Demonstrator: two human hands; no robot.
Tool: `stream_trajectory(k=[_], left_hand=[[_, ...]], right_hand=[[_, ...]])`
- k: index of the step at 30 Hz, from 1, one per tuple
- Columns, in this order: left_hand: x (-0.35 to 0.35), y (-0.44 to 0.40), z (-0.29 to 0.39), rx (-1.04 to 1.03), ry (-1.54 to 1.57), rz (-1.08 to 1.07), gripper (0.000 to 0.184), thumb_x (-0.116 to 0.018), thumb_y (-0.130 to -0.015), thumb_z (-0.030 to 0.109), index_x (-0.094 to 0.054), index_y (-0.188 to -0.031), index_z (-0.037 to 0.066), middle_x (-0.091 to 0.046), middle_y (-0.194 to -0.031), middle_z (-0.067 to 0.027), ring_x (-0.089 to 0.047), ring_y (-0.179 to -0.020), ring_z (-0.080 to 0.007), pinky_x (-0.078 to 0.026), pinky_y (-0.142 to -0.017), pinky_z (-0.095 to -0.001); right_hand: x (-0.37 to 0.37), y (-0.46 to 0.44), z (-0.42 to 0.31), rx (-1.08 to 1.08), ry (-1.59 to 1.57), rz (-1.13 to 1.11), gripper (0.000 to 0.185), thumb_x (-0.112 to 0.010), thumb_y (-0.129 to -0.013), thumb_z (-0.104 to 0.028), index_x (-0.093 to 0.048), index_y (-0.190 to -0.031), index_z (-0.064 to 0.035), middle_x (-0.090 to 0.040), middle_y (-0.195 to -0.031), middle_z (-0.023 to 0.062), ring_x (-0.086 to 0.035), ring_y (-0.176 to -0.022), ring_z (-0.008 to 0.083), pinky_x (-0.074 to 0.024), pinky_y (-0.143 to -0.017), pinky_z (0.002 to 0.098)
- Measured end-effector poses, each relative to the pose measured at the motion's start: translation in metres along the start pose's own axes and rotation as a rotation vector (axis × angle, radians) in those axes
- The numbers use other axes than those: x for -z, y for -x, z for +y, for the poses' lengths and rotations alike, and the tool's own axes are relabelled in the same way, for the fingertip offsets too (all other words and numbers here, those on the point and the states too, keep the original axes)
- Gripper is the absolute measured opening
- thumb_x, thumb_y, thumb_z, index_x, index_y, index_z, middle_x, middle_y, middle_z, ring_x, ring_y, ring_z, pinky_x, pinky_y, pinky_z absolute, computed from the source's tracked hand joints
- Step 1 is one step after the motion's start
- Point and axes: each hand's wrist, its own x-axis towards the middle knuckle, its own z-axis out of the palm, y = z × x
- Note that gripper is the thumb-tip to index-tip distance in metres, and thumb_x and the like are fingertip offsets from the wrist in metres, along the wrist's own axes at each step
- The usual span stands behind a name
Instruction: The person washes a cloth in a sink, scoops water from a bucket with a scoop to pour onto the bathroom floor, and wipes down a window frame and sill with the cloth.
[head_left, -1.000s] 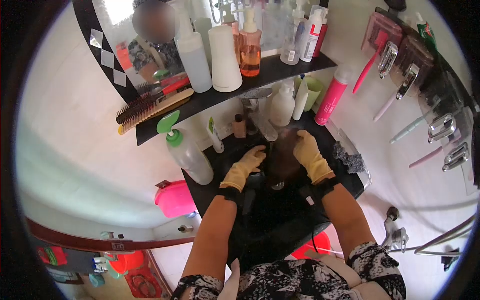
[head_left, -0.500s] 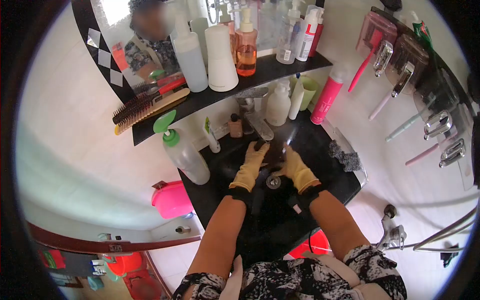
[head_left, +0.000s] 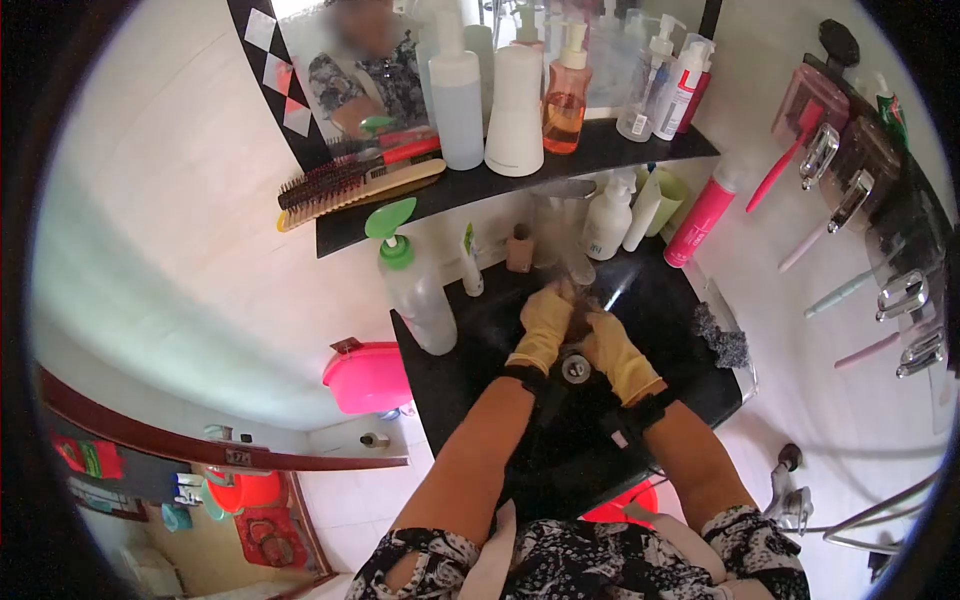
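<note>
Both my hands are in yellow gloves over a black sink counter (head_left: 500, 440), below the metal faucet (head_left: 577, 263). My left hand (head_left: 545, 325) has its fingers curled in, close to the spout's tip. Facing it, my right hand (head_left: 618, 358) is also curled, its fingertips almost meeting the left ones. Something brownish and blurred shows between them; its kind is not clear. The round metal drain (head_left: 575, 369) lies just below the gap between the hands. Dark bands circle both wrists at the glove cuffs.
A green-topped pump bottle (head_left: 420, 300), a small tube (head_left: 470, 262) and a white pump bottle (head_left: 608, 220) stand around the sink. A pink spray can (head_left: 700, 222) and grey scrubber (head_left: 720, 335) are at right. Bottles and brushes line the black shelf (head_left: 390, 215). A pink basin (head_left: 368, 378) sits left.
My view has shifted, so the scene sits further right. My hands have drawn closer together beneath the faucet, and the left fingers look more tightly curled.
</note>
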Motion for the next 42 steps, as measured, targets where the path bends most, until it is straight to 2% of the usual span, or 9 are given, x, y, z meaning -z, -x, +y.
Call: stream_trajectory(k=[4,8,9,10,15,21,27,35,42], left_hand=[[-0.023,0.016,0.006,-0.212,-0.131,0.097,0.037,-0.042,-0.085,0.037,-0.062,-0.077,0.008,-0.06,-0.074,-0.0197,-0.057,-0.069,-0.0388,-0.046,-0.062,-0.0452],[-0.022,0.003,-0.013,-0.075,-0.176,0.002,0.039,-0.04,-0.086,0.037,-0.06,-0.075,0.006,-0.061,-0.079,-0.0188,-0.058,-0.069,-0.038,-0.046,-0.061,-0.0445],[-0.016,-0.005,-0.023,-0.131,-0.22,-0.05,0.04,-0.04,-0.086,0.04,-0.062,-0.086,0.008,-0.061,-0.083,-0.0192,-0.058,-0.078,-0.0373,-0.046,-0.07,-0.0441],[-0.015,-0.005,-0.03,-0.131,-0.218,-0.051,0.04,-0.04,-0.086,0.04,-0.062,-0.086,0.008,-0.061,-0.083,-0.0192,-0.058,-0.078,-0.0373,-0.046,-0.07,-0.0441],[0.024,-0.006,-0.015,-0.036,0.003,-0.538,0.04,-0.055,-0.08,0.037,-0.06,-0.1,0.003,-0.059,-0.1,-0.0189,-0.057,-0.092,-0.0305,-0.044,-0.081,-0.0344],[0.025,-0.004,0.003,0.078,0.455,-0.756,0.051,-0.062,-0.078,0.034,-0.051,-0.112,-0.002,-0.058,-0.105,-0.0142,-0.053,-0.099,-0.0224,-0.041,-0.084,-0.0308],[0.007,-0.012,-0.005,0.109,0.511,-0.578,0.052,-0.061,-0.08,0.031,-0.043,-0.119,0.002,-0.056,-0.105,-0.0145,-0.053,-0.097,-0.0211,-0.043,-0.081,-0.0307],[0.018,-0.011,0.011,0.49,0.579,-0.674,0.045,-0.057,-0.083,0.028,-0.044,-0.119,0.004,-0.06,-0.094,-0.0099,-0.057,-0.079,-0.0164,-0.046,-0.062,-0.0287],[0.008,-0.009,0.006,0.166,0.648,-0.425,0.04,-0.06,-0.08,0.03,-0.053,-0.113,0.008,-0.059,-0.094,-0.006,-0.054,-0.08,-0.017,-0.046,-0.061,-0.0292]], right_hand=[[0.009,-0.004,-0.002,-0.032,0.112,0.073,0.028,-0.04,-0.087,-0.02,-0.051,-0.108,-0.0053,-0.058,-0.095,0.0101,-0.053,-0.088,0.0234,-0.0433,-0.079,0.0353],[0.029,-0.01,-0.005,-0.046,0.021,-0.089,0.027,-0.047,-0.083,-0.012,-0.053,-0.108,-0.003,-0.058,-0.098,0.009,-0.054,-0.089,0.022,-0.0437,-0.081,0.0361],[0.017,0.003,-0.015,0.182,0.528,-0.192,0.03,-0.043,-0.083,-0.01,-0.049,-0.112,-0.0038,-0.054,-0.105,0.0114,-0.052,-0.094,0.0254,-0.0445,-0.081,0.0397],[0.004,0.015,-0.026,0.073,0.434,-0.069,0.034,-0.042,-0.081,-0.006,-0.048,-0.114,-0.0035,-0.052,-0.108,0.0121,-0.052,-0.096,0.0267,-0.0465,-0.078,0.0388],[-0.025,0.031,-0.065,0.064,0.385,0.158,0.031,-0.048,-0.075,0.001,-0.055,-0.106,-0.0013,-0.058,-0.1,0.0127,-0.06,-0.083,0.0257,-0.0507,-0.071,0.0338],[-0.033,0.026,-0.07,0.772,1.488,-0.212,0.036,-0.052,-0.068,0.007,-0.056,-0.103,-0.0013,-0.058,-0.103,0.0122,-0.056,-0.095,0.0221,-0.0458,-0.077,0.0298],[-0.032,0.021,-0.07,0.354,0.665,-0.03,0.037,-0.049,-0.068,0.007,-0.055,-0.105,0.0038,-0.059,-0.103,0.0129,-0.055,-0.097,0.0211,-0.0428,-0.083,0.0277],[-0.035,0.032,-0.071,0.318,0.668,-0.087,0.043,-0.046,-0.065,0.012,-0.054,-0.106,0.0042,-0.057,-0.107,0.0132,-0.053,-0.1,0.0214,-0.0396,-0.089,0.0277],[-0.011,0.015,-0.073,0.424,0.961,0.013,0.044,-0.05,-0.065,0.013,-0.052,-0.108,0.0044,-0.057,-0.107,0.0134,-0.053,-0.099,0.0206,-0.0407,-0.088,0.0278]])
